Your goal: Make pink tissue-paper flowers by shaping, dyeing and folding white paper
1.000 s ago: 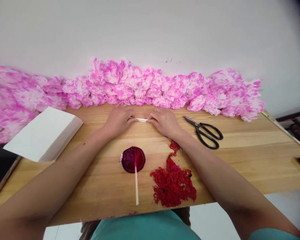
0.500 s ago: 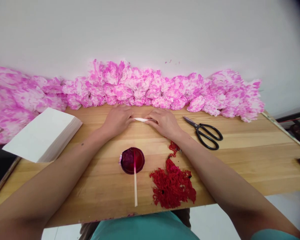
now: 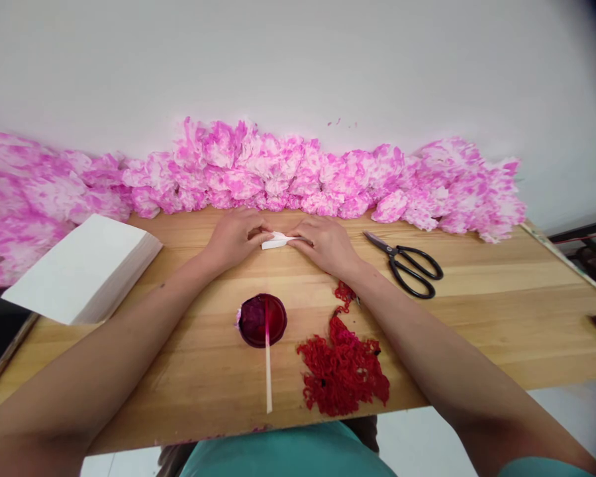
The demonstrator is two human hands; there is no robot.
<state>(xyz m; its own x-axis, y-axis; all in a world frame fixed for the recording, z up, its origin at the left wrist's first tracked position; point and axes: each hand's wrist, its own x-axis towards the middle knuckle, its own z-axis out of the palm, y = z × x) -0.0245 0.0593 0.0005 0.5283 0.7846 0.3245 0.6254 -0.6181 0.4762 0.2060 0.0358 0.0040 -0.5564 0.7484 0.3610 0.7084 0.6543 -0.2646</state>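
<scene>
A small folded strip of white paper [image 3: 276, 240] lies between my two hands over the middle of the wooden table. My left hand [image 3: 239, 236] pinches its left end between thumb and fingers. At the other end, my right hand [image 3: 324, 244] has its thumb and fingertips closed on the narrow, gathered part. Nearer to me stands a round dish of dark red dye [image 3: 252, 321], with a pale stick [image 3: 269, 381] resting across it, pink at its tip. Red yarn [image 3: 345, 371] lies in a tangled heap beside my right forearm.
Pink and white crumpled paper bunches [image 3: 288, 169] line the wall at the back. On the left is a thick stack of white paper [image 3: 82, 268], partly over a dark object [image 3: 2, 338]. Black-handled scissors [image 3: 407, 263] lie right of my right hand.
The left end of the white paper has spread wider and shows more of its surface. My left hand's fingers have shifted, with a gap now visible between thumb and forefinger.
</scene>
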